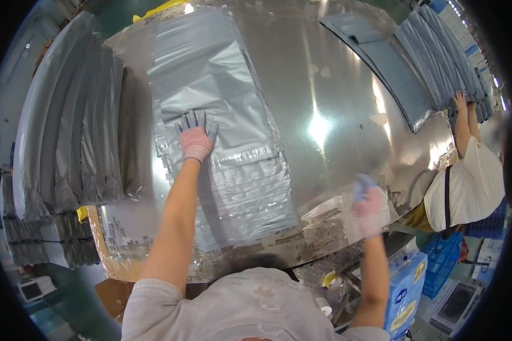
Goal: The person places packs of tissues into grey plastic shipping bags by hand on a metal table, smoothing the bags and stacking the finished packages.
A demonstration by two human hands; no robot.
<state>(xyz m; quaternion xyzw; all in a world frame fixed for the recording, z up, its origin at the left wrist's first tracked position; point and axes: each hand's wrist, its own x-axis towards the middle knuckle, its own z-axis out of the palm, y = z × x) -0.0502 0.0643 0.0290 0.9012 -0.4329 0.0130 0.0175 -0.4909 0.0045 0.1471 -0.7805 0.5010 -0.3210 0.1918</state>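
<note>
A fanned stack of silver-grey plastic bags (pixel 210 85) lies on the metal table (pixel 290 74), left of the middle. Its near end is stepped, with many bag edges overlapping. My left hand (pixel 196 136), in a pink and grey-blue glove, rests flat on the top bag, fingers spread. To the right of the stack, my right hand (pixel 368 207) is over the table's near edge, in a similar glove. Motion smears it, so neither its fingers nor anything in them can be made out.
Bundles of grey bags (pixel 68 119) stand along the left side. More folded grey bags (pixel 381 62) lie at the far right, where a co-worker (pixel 466 182) reaches to another bundle (pixel 438 57). Near the right front are a blue package (pixel 405 292) and a blue crate (pixel 441 256).
</note>
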